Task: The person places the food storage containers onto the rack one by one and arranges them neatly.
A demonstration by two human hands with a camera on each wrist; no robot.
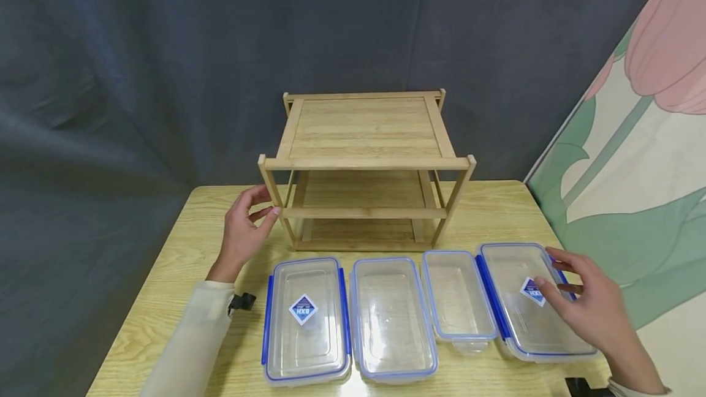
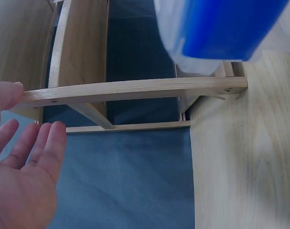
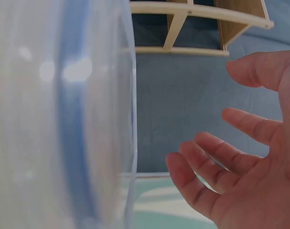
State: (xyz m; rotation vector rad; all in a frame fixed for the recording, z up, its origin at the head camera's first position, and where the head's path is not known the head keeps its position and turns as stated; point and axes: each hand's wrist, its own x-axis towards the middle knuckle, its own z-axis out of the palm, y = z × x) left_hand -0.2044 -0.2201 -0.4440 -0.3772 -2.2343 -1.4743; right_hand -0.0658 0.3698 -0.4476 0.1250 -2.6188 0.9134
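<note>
My left hand (image 1: 246,231) is at the left side of a light wooden shelf rack (image 1: 366,164). Its thumb touches the rack's front left leg (image 2: 135,89), while the fingers stay relaxed and spread beside it. My right hand (image 1: 587,296) hovers over the right part of the rightmost clear lidded food container (image 1: 529,336), which has blue clips and a diamond label. In the right wrist view the fingers of that hand (image 3: 250,162) are loosely bent around nothing; whether it touches the lid cannot be told from the head view.
Left of that container stand a smaller clear container (image 1: 458,299), a larger one (image 1: 391,317) and a labelled one with blue clips (image 1: 309,348), in a row on the wooden table (image 1: 182,262). Behind the rack hangs a dark curtain (image 1: 353,23); a flower-patterned cloth (image 1: 634,170) is at right.
</note>
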